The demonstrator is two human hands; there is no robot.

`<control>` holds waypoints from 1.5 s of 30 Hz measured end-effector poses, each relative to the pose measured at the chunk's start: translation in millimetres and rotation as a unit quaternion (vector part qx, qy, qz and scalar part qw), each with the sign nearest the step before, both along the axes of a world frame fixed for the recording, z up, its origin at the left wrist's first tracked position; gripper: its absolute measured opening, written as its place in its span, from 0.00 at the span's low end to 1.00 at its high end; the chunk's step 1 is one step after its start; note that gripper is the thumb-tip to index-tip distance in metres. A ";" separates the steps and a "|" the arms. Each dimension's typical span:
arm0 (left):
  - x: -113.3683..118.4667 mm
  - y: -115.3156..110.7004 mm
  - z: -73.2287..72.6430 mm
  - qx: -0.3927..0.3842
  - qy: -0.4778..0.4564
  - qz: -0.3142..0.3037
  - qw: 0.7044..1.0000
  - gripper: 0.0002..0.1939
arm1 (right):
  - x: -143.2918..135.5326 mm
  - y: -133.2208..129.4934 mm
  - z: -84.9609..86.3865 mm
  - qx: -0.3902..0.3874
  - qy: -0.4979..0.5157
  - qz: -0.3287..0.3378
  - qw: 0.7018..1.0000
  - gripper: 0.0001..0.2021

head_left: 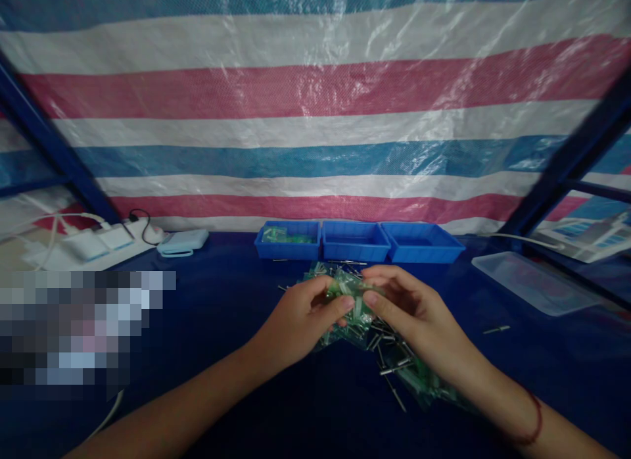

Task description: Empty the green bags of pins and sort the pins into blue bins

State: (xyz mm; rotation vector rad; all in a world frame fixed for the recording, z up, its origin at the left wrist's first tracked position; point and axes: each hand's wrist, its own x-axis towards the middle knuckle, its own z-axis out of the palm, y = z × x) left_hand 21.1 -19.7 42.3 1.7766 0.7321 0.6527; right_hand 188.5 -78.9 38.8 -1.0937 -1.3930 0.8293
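Note:
Both my hands hold a small clear plastic bag [355, 306] with green and whitish pieces inside, above the middle of the blue table. My left hand [308, 314] pinches its left side between thumb and fingers. On its right side, my right hand [411, 308] is closed with the thumb against the plastic. Beneath and around the hands lies a pile of similar bags [419, 377] and loose thin metal pins [397, 367], partly hidden by my hands.
Three blue bins stand behind the pile; the left bin [289, 250] holds green bagged pieces. A clear plastic lid [535, 285] and a loose pin [496, 329] lie at right. A light blue case [183, 242] and a power strip [106, 243] are at left.

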 end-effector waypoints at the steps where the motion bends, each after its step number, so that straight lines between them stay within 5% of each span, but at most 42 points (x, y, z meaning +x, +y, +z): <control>1: 0.2 0.4 -0.4 -0.009 -0.013 0.008 1.000 0.11 | -0.6 -0.7 0.1 -0.013 -0.001 0.017 1.000 0.12; 5: 0.0 1.9 -2.3 -0.003 -0.037 0.022 0.999 0.10 | -3.0 -2.8 -3.7 -0.046 -0.041 0.064 0.996 0.06; 10: 1.1 3.0 -4.9 -0.039 -0.061 -0.020 0.997 0.18 | -0.2 -5.2 -5.9 0.056 -0.161 -0.050 0.984 0.03; 14: 4.3 3.0 -6.0 -0.227 -0.097 -0.044 0.968 0.35 | 5.7 -9.4 0.9 0.243 -0.312 -0.099 0.913 0.06; 18: 4.2 -1.9 -3.2 -0.248 -0.103 -0.080 0.960 0.26 | 7.8 -13.1 3.3 0.328 -0.398 -0.097 0.851 0.13; 20: 3.4 -3.9 -0.7 -0.206 -0.103 -0.072 0.970 0.20 | 6.4 -13.7 2.4 0.311 -0.379 -0.115 0.864 0.14; 23: 3.0 -3.8 2.4 -0.162 -0.101 -0.047 0.981 0.17 | 2.3 -13.6 1.2 0.198 -0.262 -0.143 0.934 0.13; 26: 3.7 -1.5 2.1 -0.131 -0.102 -0.031 0.986 0.16 | -1.7 -13.4 -0.2 0.083 -0.163 -0.069 0.981 0.13; 29: 4.2 -0.8 -1.3 -0.094 -0.097 -0.035 0.990 0.14 | -4.0 -13.6 -4.7 0.040 -0.160 0.002 0.986 0.08; 36: 2.5 -1.9 0.5 -0.040 -0.056 -0.068 0.995 0.12 | -4.3 -12.3 -11.3 0.038 -0.177 -0.042 0.983 0.08; 38: -0.3 13.0 4.8 0.005 -0.043 -0.036 0.998 0.12 | -4.1 -10.5 -8.8 0.041 -0.156 -0.046 0.986 0.05; 40: -5.1 40.1 9.7 0.102 -0.019 0.062 0.993 0.12 | -3.4 -8.5 -6.2 0.041 -0.122 -0.045 0.991 0.08; 42: -10.9 74.7 14.6 0.224 0.053 0.200 0.952 0.16 | -1.9 -6.4 -4.6 0.041 -0.091 -0.051 0.994 0.09; 45: -17.1 119.4 19.5 0.267 0.103 0.259 0.922 0.22 | 2.1 -3.7 -4.6 0.040 -0.073 -0.065 0.994 0.10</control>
